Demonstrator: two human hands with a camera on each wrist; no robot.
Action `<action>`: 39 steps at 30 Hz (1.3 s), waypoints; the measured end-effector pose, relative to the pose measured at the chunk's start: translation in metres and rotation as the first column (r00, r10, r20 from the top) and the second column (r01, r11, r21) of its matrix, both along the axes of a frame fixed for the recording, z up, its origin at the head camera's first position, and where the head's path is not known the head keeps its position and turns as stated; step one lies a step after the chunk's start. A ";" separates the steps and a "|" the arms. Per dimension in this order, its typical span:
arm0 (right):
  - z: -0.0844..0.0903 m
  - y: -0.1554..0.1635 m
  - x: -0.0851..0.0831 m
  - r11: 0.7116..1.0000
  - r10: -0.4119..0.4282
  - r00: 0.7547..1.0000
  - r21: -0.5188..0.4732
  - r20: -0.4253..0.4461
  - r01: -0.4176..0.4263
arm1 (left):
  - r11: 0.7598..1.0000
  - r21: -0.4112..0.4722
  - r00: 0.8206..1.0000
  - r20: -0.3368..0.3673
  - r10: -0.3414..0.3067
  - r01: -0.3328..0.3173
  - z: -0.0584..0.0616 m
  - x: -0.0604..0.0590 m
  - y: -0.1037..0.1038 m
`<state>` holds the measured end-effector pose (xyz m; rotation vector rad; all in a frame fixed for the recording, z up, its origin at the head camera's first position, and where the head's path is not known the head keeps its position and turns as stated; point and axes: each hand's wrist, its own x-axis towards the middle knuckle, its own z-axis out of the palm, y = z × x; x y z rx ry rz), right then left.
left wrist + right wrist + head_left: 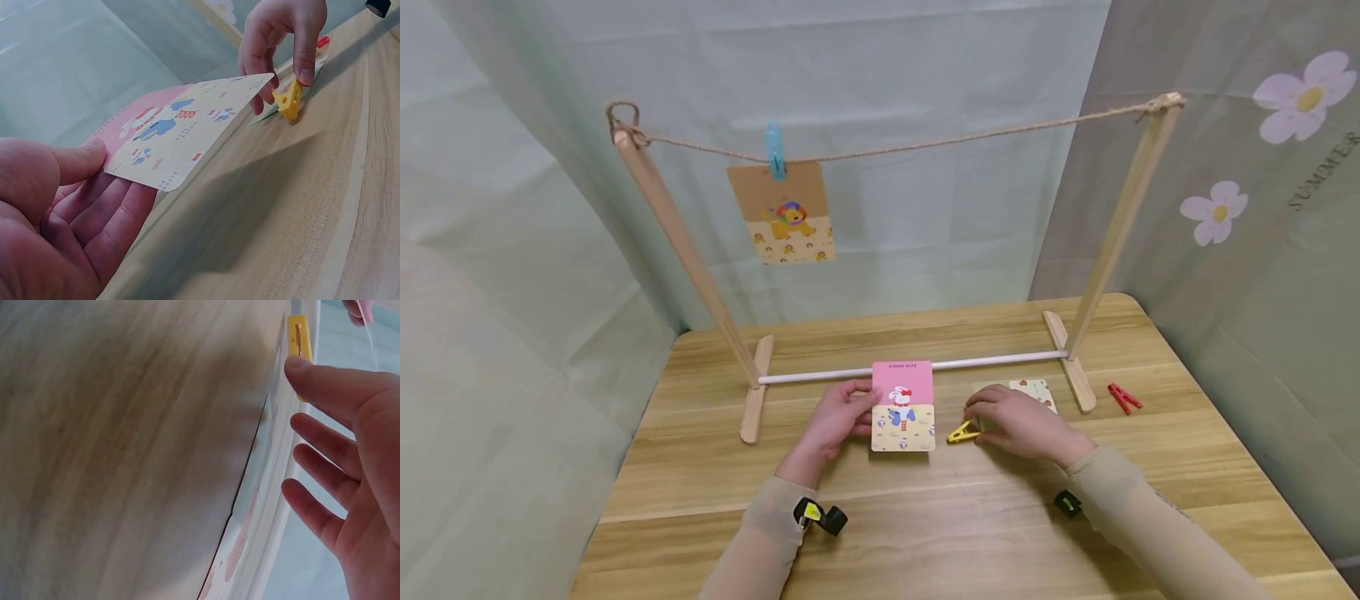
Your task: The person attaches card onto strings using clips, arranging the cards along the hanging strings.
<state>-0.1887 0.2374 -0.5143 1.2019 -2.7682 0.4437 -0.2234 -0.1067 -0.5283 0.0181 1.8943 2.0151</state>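
My left hand pinches the left edge of a pink and cream cartoon card between thumb and fingers. In the left wrist view the card is tilted up off the wooden table, with the left hand under it. My right hand reaches down beside the card, one fingertip touching a yellow clothespin lying on the table. The right wrist view shows the right hand with spread fingers and the thumb against the yellow clothespin. A second card lies partly under the right hand.
A wooden frame with a twine line stands across the table's back. A lion card hangs from the line by a blue clip. A red clothespin lies by the frame's right foot. Fabric curtains surround the table.
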 end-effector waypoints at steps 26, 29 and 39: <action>0.006 0.005 -0.001 0.999 -0.043 0.999 -0.003 0.003 0.043 | 1.000 -0.013 1.000 -0.028 0.009 -0.010 0.005 0.001 -0.005; 0.006 0.005 -0.002 0.999 -0.043 0.999 0.001 0.002 0.043 | 1.000 -0.014 1.000 -0.018 0.017 -0.017 0.006 0.001 -0.006; 0.007 0.005 0.000 0.997 -0.077 0.995 0.011 0.064 0.076 | 1.000 -0.010 1.000 -0.018 0.014 -0.014 0.007 0.002 -0.005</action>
